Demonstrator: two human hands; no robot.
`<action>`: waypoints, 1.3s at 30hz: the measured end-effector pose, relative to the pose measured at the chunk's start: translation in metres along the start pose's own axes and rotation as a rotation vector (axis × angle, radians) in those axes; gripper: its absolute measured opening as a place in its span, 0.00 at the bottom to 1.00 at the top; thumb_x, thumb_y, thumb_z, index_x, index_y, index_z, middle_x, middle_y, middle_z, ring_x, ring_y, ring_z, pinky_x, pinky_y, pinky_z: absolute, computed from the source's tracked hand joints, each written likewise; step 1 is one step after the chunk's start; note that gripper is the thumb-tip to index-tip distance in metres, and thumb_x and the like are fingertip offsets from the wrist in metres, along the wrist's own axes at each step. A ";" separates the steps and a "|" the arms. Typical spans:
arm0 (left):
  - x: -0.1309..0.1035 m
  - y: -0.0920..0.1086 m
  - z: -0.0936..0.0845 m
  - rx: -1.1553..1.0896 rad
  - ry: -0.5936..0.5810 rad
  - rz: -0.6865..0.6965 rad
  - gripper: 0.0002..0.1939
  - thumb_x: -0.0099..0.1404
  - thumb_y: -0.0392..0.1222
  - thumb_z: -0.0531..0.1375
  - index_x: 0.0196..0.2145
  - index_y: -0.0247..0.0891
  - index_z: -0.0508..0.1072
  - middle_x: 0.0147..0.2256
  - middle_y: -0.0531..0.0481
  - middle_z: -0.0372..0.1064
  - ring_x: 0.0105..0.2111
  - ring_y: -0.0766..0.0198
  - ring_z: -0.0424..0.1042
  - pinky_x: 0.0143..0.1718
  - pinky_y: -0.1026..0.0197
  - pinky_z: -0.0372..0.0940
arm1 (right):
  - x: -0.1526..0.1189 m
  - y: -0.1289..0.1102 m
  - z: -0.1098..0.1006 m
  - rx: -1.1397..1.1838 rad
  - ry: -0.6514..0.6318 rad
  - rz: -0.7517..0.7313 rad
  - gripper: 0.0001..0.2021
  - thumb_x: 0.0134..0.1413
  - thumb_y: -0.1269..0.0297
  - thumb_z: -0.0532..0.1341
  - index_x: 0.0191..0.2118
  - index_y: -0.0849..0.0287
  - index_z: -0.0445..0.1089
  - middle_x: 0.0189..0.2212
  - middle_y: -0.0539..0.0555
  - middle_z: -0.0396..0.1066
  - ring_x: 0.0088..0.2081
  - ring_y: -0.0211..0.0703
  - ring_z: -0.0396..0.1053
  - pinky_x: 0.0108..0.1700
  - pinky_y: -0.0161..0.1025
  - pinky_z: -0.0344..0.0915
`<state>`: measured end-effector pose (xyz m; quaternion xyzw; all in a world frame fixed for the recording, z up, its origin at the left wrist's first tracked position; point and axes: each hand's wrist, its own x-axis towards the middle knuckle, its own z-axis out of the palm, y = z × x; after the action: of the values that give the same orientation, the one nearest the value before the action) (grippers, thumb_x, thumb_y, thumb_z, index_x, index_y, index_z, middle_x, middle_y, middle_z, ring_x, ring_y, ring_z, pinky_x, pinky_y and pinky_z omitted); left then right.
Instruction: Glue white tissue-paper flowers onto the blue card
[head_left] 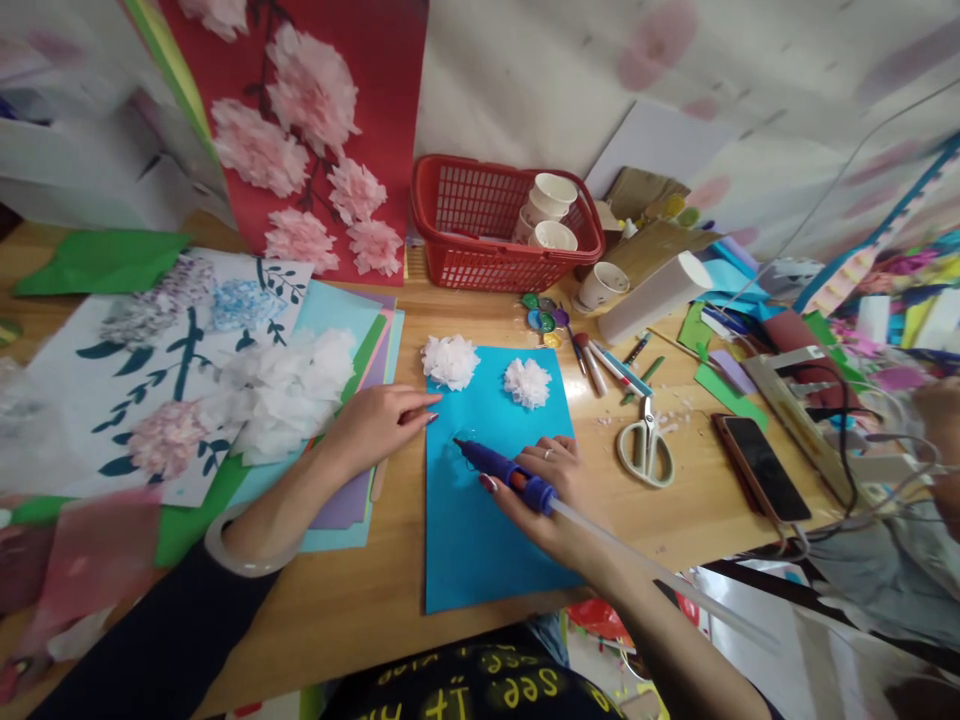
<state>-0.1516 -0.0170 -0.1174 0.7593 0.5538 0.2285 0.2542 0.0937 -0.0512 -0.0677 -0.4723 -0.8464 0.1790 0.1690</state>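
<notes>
A blue glue gun (499,468) with a long clear glue stick is in my right hand (551,490). Its dark tip is at a small patch of clear glue (466,440) on the blue sheet (480,550). Two white paper flowers sit near the sheet's top edge, one at the left corner (450,361) and one to the right (527,383). My left hand (390,420) rests at the sheet's left edge, palm down, fingers stretched out and fingertips just over the edge, holding nothing.
Behind the sheet stands a red basket (495,270) with paper cups. Scissors (645,455), brushes (592,365) and a phone (765,470) lie to the right. At the left are larger white flowers (292,390) and coloured paper (341,505). Another person's hand (941,420) is at far right.
</notes>
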 end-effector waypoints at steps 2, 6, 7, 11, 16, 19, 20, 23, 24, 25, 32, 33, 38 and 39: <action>0.000 0.000 0.000 0.001 0.005 0.006 0.15 0.68 0.42 0.60 0.50 0.41 0.78 0.31 0.50 0.77 0.31 0.62 0.73 0.35 0.61 0.65 | -0.001 0.000 0.000 -0.001 -0.005 0.004 0.21 0.61 0.50 0.59 0.20 0.55 0.61 0.19 0.49 0.66 0.28 0.42 0.61 0.40 0.45 0.51; 0.001 0.000 -0.001 -0.007 0.002 0.012 0.15 0.68 0.42 0.59 0.50 0.41 0.78 0.29 0.50 0.76 0.30 0.63 0.72 0.34 0.61 0.64 | -0.005 0.002 -0.007 0.012 -0.072 -0.007 0.23 0.62 0.48 0.58 0.20 0.56 0.61 0.18 0.49 0.65 0.27 0.41 0.62 0.39 0.46 0.50; 0.001 0.000 -0.001 -0.012 0.000 0.010 0.15 0.68 0.42 0.59 0.50 0.40 0.78 0.29 0.50 0.76 0.30 0.63 0.72 0.33 0.61 0.64 | -0.005 0.002 -0.009 0.016 -0.074 -0.002 0.23 0.62 0.48 0.58 0.20 0.56 0.61 0.18 0.49 0.65 0.27 0.41 0.61 0.39 0.45 0.50; 0.000 0.000 0.000 -0.021 0.004 -0.001 0.15 0.68 0.42 0.60 0.50 0.40 0.79 0.30 0.50 0.76 0.30 0.63 0.72 0.33 0.61 0.64 | -0.004 0.004 -0.011 0.030 -0.043 0.027 0.23 0.61 0.49 0.59 0.20 0.56 0.62 0.18 0.48 0.65 0.27 0.41 0.61 0.39 0.45 0.51; 0.000 0.000 0.000 -0.008 0.006 0.002 0.15 0.68 0.43 0.59 0.50 0.43 0.78 0.30 0.50 0.76 0.30 0.63 0.72 0.33 0.62 0.64 | -0.002 0.004 -0.006 0.006 -0.071 -0.006 0.23 0.62 0.49 0.59 0.20 0.55 0.60 0.19 0.48 0.66 0.27 0.41 0.61 0.39 0.46 0.52; 0.000 0.000 -0.001 -0.016 0.004 0.003 0.15 0.68 0.42 0.59 0.50 0.42 0.78 0.31 0.50 0.77 0.30 0.63 0.72 0.33 0.62 0.65 | -0.004 0.005 -0.013 0.003 -0.096 -0.004 0.22 0.61 0.50 0.59 0.19 0.55 0.61 0.18 0.48 0.66 0.26 0.40 0.61 0.39 0.45 0.52; 0.000 0.000 -0.001 -0.017 0.006 0.005 0.15 0.68 0.42 0.59 0.50 0.41 0.78 0.31 0.50 0.77 0.30 0.63 0.72 0.33 0.62 0.65 | -0.005 0.006 -0.015 0.012 -0.103 0.004 0.22 0.61 0.50 0.60 0.19 0.55 0.62 0.18 0.48 0.66 0.26 0.40 0.61 0.38 0.45 0.53; 0.000 0.000 0.000 -0.012 0.012 0.001 0.15 0.67 0.42 0.60 0.49 0.41 0.79 0.29 0.50 0.75 0.29 0.63 0.71 0.33 0.61 0.65 | -0.006 0.007 -0.020 0.048 -0.085 0.030 0.21 0.61 0.50 0.60 0.20 0.54 0.62 0.18 0.48 0.66 0.27 0.40 0.62 0.37 0.45 0.53; 0.000 0.000 0.000 -0.009 0.008 -0.005 0.15 0.67 0.42 0.60 0.49 0.41 0.79 0.29 0.50 0.75 0.28 0.63 0.71 0.32 0.61 0.65 | -0.006 0.007 -0.019 0.054 -0.081 0.032 0.21 0.61 0.50 0.60 0.20 0.54 0.62 0.19 0.48 0.66 0.27 0.40 0.62 0.37 0.45 0.53; 0.000 0.000 0.000 -0.008 0.004 -0.010 0.15 0.67 0.42 0.60 0.49 0.41 0.79 0.29 0.50 0.75 0.28 0.63 0.71 0.32 0.61 0.65 | -0.006 0.008 -0.018 0.054 -0.081 0.028 0.22 0.61 0.50 0.60 0.20 0.55 0.62 0.19 0.48 0.66 0.27 0.41 0.62 0.38 0.45 0.53; -0.001 0.000 -0.001 -0.031 0.007 -0.003 0.14 0.69 0.44 0.58 0.50 0.43 0.78 0.41 0.47 0.79 0.34 0.61 0.75 0.36 0.59 0.67 | -0.010 0.018 -0.017 0.015 -0.083 0.048 0.22 0.62 0.48 0.58 0.20 0.55 0.63 0.19 0.49 0.65 0.26 0.41 0.62 0.37 0.45 0.53; -0.001 0.000 -0.001 -0.028 0.007 -0.004 0.14 0.69 0.44 0.58 0.50 0.43 0.78 0.41 0.47 0.79 0.34 0.61 0.75 0.36 0.59 0.68 | -0.010 0.019 -0.018 0.009 -0.072 0.061 0.22 0.61 0.48 0.58 0.20 0.55 0.64 0.19 0.50 0.65 0.26 0.41 0.62 0.37 0.45 0.53; -0.001 0.001 -0.002 -0.017 0.008 0.001 0.14 0.69 0.43 0.59 0.50 0.42 0.78 0.39 0.48 0.79 0.32 0.62 0.74 0.35 0.60 0.67 | -0.007 0.019 -0.018 0.049 -0.086 0.049 0.23 0.62 0.48 0.58 0.20 0.55 0.64 0.19 0.50 0.65 0.27 0.41 0.63 0.37 0.46 0.53; -0.001 0.001 -0.002 -0.014 0.005 -0.001 0.14 0.69 0.43 0.59 0.50 0.42 0.78 0.38 0.49 0.79 0.31 0.63 0.74 0.34 0.60 0.67 | -0.006 0.019 -0.017 0.053 -0.092 0.040 0.23 0.62 0.48 0.58 0.20 0.55 0.63 0.18 0.50 0.66 0.27 0.41 0.62 0.38 0.46 0.53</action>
<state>-0.1525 -0.0179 -0.1148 0.7567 0.5530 0.2344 0.2583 0.1185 -0.0448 -0.0619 -0.4758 -0.8386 0.2261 0.1387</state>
